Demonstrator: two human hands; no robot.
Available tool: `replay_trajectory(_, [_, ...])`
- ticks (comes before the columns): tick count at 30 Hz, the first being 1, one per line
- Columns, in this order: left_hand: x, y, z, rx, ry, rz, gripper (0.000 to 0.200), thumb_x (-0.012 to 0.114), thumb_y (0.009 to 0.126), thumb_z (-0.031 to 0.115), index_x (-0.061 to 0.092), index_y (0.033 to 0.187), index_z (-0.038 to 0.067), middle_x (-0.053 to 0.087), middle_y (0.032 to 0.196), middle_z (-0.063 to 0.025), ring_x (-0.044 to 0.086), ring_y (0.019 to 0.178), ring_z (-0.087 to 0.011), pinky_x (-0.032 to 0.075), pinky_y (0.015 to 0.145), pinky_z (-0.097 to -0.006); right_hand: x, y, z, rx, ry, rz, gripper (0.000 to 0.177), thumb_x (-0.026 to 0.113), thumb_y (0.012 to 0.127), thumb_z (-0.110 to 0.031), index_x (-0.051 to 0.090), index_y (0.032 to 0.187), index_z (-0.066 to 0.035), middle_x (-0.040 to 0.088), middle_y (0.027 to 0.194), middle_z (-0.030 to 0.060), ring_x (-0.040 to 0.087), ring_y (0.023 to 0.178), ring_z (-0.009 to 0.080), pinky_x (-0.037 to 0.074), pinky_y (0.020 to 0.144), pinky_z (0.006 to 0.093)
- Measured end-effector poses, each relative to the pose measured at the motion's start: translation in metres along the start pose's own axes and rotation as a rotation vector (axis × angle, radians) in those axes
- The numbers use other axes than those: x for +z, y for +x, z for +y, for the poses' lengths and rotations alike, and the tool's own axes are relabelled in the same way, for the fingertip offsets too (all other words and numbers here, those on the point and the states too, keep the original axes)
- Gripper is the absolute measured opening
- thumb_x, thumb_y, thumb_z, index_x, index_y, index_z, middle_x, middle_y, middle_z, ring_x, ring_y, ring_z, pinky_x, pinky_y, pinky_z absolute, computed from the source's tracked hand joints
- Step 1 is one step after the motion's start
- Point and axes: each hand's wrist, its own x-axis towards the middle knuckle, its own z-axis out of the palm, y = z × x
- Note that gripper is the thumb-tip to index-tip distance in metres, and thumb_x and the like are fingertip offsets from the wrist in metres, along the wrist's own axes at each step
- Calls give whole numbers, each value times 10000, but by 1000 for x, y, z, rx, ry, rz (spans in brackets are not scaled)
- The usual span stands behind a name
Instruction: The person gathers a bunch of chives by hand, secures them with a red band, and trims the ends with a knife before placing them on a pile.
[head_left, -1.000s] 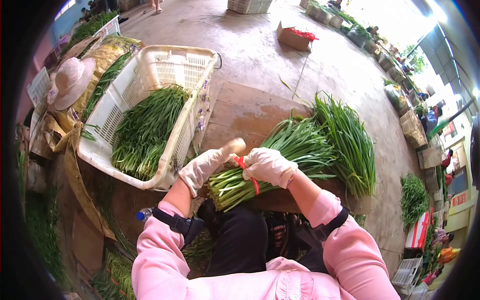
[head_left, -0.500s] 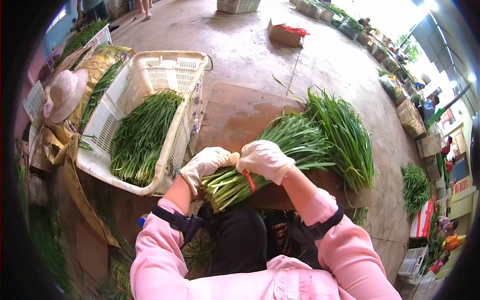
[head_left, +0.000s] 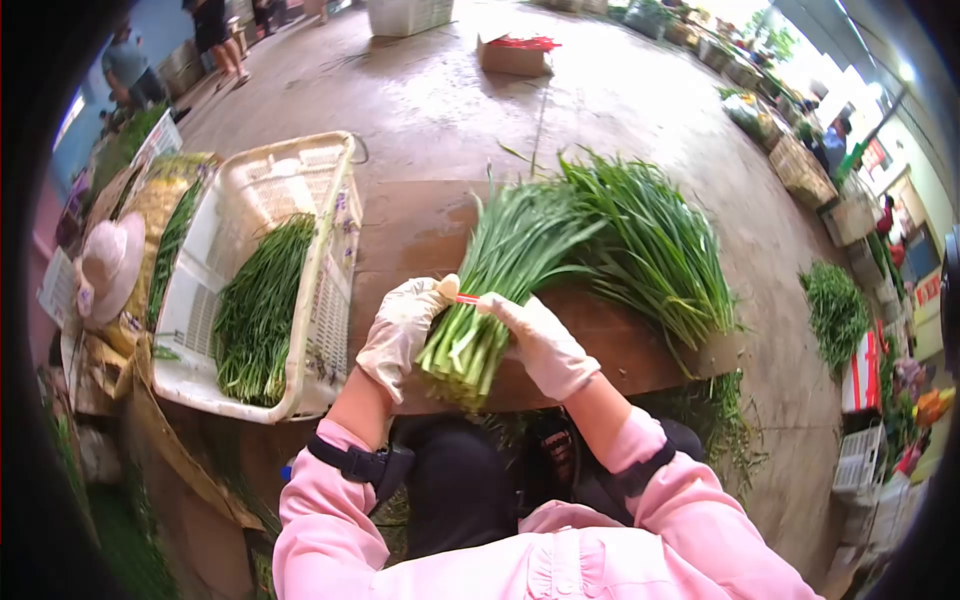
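A bundle of garlic chives (head_left: 525,240) rests on a brown board (head_left: 400,235), pale cut stems towards me and green leaves pointing away. A narrow red tie (head_left: 467,299) crosses the stems. My left hand (head_left: 405,325), in a whitish glove, is closed at the bundle's left side, thumb and fingers at the tie's left end. On the other side my gloved right hand (head_left: 540,340) pinches the tie's right end, its other fingers partly hidden behind the stems. A loose pile of chives (head_left: 650,245) lies right of the bundle.
A white plastic crate (head_left: 300,365) holding chives stands left of the board. Beyond it are a sunhat (head_left: 110,268) and a yellow sack (head_left: 165,200). A cardboard box (head_left: 515,60) with red strips sits on the floor ahead. People (head_left: 215,40) stand at the far left.
The bundle has turned so its stems point more straight towards me. My right hand has moved lower to its right side, and the red tie now runs between both hands. The view has shifted.
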Motion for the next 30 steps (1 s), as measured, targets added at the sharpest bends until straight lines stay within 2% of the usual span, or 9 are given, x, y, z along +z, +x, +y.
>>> replay_trajectory(3, [26, -10, 39, -38, 31, -71, 149, 756, 982, 224, 715, 952, 85, 683, 843, 39, 584, 742, -52, 476, 633, -250, -22, 8, -20, -280, 102, -62, 417, 766, 925, -220, 617, 1271, -43, 676, 1154, 33, 607, 1067, 124, 494, 949, 313])
replay_trajectory(7, [56, -16, 52, 544, 337, -145, 120, 780, 933, 122, 695, 882, 55, 644, 792, 4, 601, 716, -107, 489, 629, -287, -57, 6, -64, -158, 234, -423, 406, 775, 914, -156, 620, 1271, -39, 689, 1134, 39, 647, 1010, 142, 527, 915, 307])
replay_trajectory(9, [72, -13, 51, 1032, 641, -129, 121, 796, 872, 89, 688, 827, 59, 628, 756, -53, 620, 685, -216, 501, 637, -327, -87, 0, -72, -73, -46, -56, 392, 793, 878, -146, 657, 1226, -26, 703, 1093, 53, 661, 967, 149, 524, 881, 296])
replay_trajectory(15, [80, 18, 2, 1055, 903, -185, 190, 832, 768, 147, 653, 732, 95, 625, 753, -88, 624, 703, -324, 495, 641, -442, -92, -23, -47, -283, -1198, 192, 911, 835, 677, -571, 611, 1317, 37, 657, 1270, 273, 650, 1175, 375, 510, 1011, 430])
replay_trajectory(17, [84, 21, 0, 1147, 901, -170, 217, 852, 738, 161, 647, 713, 96, 634, 755, -88, 635, 701, -328, 489, 632, -449, -59, -37, -49, -12, -1278, 128, 1170, 898, 593, -563, 433, 1484, 36, 568, 1380, 281, 528, 1326, 426, 414, 1125, 468])
replay_trajectory(19, [88, 24, 6, 1192, 886, -110, 189, 818, 754, 83, 632, 723, 99, 751, 1015, -117, 683, 1082, -361, 512, 986, -445, -44, -37, -23, -133, -1466, 241, 1264, 920, 569, -522, 334, 1542, 31, 564, 1378, 282, 536, 1312, 435, 431, 1107, 476])
replay_trajectory(23, [93, 15, 25, 1140, 871, -168, 182, 801, 792, 73, 631, 730, 84, 734, 1275, -129, 580, 1351, -360, 367, 1176, -459, -58, -29, -14, -11, -1164, 89, 1289, 942, 590, -392, 248, 1600, 6, 531, 1459, 275, 540, 1339, 416, 445, 1110, 447])
replay_trajectory(29, [103, -11, 82, 1248, 781, -138, 164, 729, 778, -63, 613, 769, 52, 726, 1306, -115, 577, 1377, -345, 333, 1217, -463, -87, -30, -48, -845, -1078, -81, 1162, 942, 569, -247, 376, 1559, -25, 572, 1409, 253, 557, 1311, 401, 456, 1101, 429])
replay_trajectory(30, [107, -15, 87, 1247, 781, -142, 164, 729, 778, -63, 613, 769, 52, 726, 1306, -115, 577, 1377, -345, 333, 1217, -463, -88, -37, -60, -770, -1053, -153, 1153, 937, 582, -264, 374, 1558, -16, 571, 1413, 256, 542, 1331, 396, 441, 1118, 424])
